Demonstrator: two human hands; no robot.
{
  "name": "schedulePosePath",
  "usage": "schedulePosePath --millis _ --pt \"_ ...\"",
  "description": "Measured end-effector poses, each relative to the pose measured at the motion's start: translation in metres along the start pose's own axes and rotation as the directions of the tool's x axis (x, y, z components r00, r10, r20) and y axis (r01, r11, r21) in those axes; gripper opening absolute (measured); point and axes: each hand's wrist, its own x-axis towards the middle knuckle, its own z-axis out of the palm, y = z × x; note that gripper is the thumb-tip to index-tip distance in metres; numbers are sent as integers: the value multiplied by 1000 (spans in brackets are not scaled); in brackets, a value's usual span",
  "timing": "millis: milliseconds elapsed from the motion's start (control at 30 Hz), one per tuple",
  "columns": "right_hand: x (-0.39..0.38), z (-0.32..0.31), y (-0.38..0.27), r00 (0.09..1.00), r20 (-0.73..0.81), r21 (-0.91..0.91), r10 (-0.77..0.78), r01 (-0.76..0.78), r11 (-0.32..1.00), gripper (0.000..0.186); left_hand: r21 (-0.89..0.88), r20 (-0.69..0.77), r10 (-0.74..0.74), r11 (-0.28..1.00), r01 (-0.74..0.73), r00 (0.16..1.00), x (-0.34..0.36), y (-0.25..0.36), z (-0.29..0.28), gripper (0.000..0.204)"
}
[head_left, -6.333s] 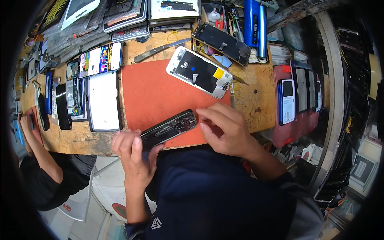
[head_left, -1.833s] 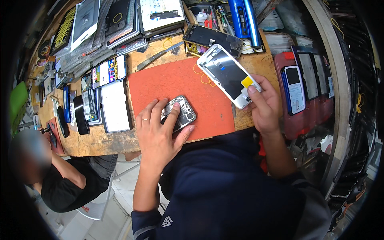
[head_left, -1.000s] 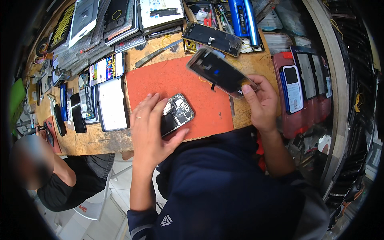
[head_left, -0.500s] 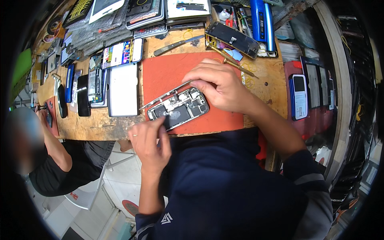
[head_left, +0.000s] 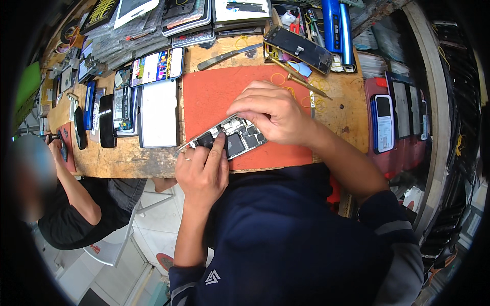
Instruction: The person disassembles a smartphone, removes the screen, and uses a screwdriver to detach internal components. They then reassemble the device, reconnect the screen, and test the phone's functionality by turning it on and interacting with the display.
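An opened smartphone [head_left: 236,145] lies on the orange-red mat [head_left: 206,97], its circuit board and dark battery showing. Along its far long side a thin phone screen panel [head_left: 208,131] stands tilted up, seen nearly edge-on. My right hand [head_left: 278,113] pinches the panel's upper right corner between thumb and fingers. Reaching in from the near side, my left hand [head_left: 200,171] has its index fingertip on the phone's inside, close to the board. Its other fingers lie over the near left end of the phone and hide it.
A gold screwdriver [head_left: 309,85] and a grey-handled knife [head_left: 229,56] lie beyond the phone. A loose phone screen [head_left: 298,49] rests on a tool box. At left are a white box [head_left: 158,115] and several phones. Another person's arm [head_left: 76,191] is at far left.
My left hand has moved right and up, its index finger now touching the phone's inside. The screen panel has come down closer over the phone, with my right hand still holding it.
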Motion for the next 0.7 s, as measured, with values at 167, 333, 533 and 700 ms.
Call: schedulePosePath --millis 167,333,533,700 --pt "-2 -2 0 1000 -11 17 10 -10 1000 22 -65 -25 1 998 -2 1000 2 -5 2 39" --pt "-4 -2 2 1000 -16 11 4 -4 1000 21 -105 -13 -14 994 13 1000 2 -5 2 40" --pt "-5 -1 4 1000 -10 24 18 -18 1000 22 -113 2 -20 993 20 1000 6 -3 0 40" --pt "-7 -3 3 999 17 32 37 -37 999 25 60 98 0 998 -6 995 10 4 -7 42"
